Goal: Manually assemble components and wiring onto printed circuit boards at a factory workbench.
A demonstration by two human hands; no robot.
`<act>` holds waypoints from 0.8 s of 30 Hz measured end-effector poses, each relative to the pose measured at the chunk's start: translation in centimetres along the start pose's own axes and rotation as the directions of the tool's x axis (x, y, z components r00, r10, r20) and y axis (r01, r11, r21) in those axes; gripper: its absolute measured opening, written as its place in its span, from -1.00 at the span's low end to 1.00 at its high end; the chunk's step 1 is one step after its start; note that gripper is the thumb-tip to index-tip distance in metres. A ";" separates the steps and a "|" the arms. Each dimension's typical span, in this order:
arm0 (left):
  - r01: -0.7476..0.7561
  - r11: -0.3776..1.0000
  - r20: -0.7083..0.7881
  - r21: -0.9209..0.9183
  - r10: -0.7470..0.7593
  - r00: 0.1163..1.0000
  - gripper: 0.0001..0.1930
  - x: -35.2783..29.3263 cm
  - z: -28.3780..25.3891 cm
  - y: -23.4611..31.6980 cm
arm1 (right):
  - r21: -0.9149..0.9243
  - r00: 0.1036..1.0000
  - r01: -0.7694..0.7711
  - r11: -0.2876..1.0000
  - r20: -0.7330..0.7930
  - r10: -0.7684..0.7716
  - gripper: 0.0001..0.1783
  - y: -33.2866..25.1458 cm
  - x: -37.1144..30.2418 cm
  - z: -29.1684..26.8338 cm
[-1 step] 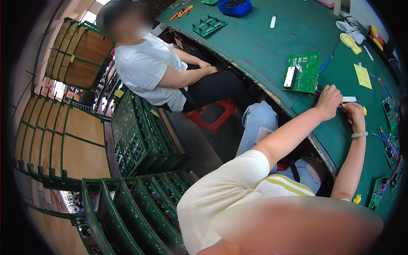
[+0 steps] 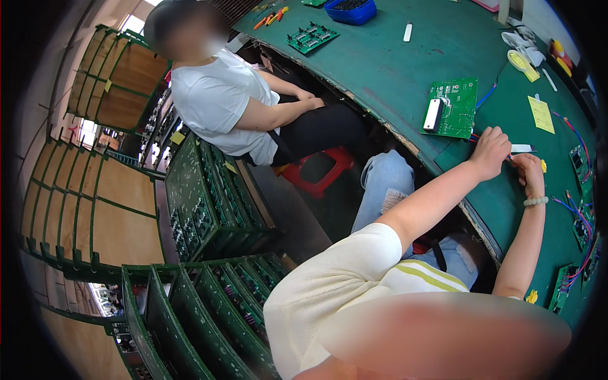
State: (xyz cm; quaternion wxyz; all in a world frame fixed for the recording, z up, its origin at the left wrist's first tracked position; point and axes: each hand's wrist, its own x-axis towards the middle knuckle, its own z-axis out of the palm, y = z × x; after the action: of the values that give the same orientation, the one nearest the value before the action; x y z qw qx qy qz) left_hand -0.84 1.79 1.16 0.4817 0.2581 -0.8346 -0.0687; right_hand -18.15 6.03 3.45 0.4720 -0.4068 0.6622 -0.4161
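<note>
A green circuit board lies on the bench just beyond my hands, with a white block on its left part. Thin red and blue wires run from its near edge to my left hand, whose fingers are closed on them. Close beside it, my right hand, with a beaded bracelet at the wrist, pinches the wires' ends, which are mostly hidden by the fingers. A white-bladed tool lies just behind the right hand; its other end is hidden.
Wired circuit boards line the bench's right side, near a yellow note. Farther off are a blue bin, another board and pliers. A seated person is at the left, near board racks.
</note>
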 end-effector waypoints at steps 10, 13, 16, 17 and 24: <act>-0.096 0.987 -0.111 0.129 0.110 0.988 -0.85 0.4 -0.6 0.8 | 0.161 0.998 -0.058 0.985 0.005 0.058 -0.86 0.2 0.3 0.2; -0.108 0.984 -0.129 0.143 0.126 0.984 -0.86 0.4 -0.8 1.0 | 0.275 0.992 -0.124 0.953 0.069 0.109 -0.87 0.5 0.6 -0.1; -0.114 0.982 -0.146 0.151 0.136 0.980 -0.87 0.4 -1.1 1.0 | 0.363 0.980 -0.175 0.915 0.158 0.125 -0.88 0.6 0.6 -0.2; -0.113 0.982 -0.158 0.149 0.136 0.978 -0.88 0.5 -1.1 1.1 | 0.389 0.976 -0.181 0.903 0.183 0.117 -0.89 0.4 0.5 -0.1; -0.069 0.997 -0.247 -0.028 0.060 0.967 -0.89 0.7 -0.5 0.2 | 0.347 0.986 0.074 0.935 0.113 -0.120 -0.86 0.7 0.3 0.2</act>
State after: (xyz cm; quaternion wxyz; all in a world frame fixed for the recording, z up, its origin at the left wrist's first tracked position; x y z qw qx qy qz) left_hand -0.80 1.68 2.06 0.5879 0.2284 -0.7752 -0.0357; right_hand -18.11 5.97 2.70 0.5572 -0.3776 0.5263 -0.5196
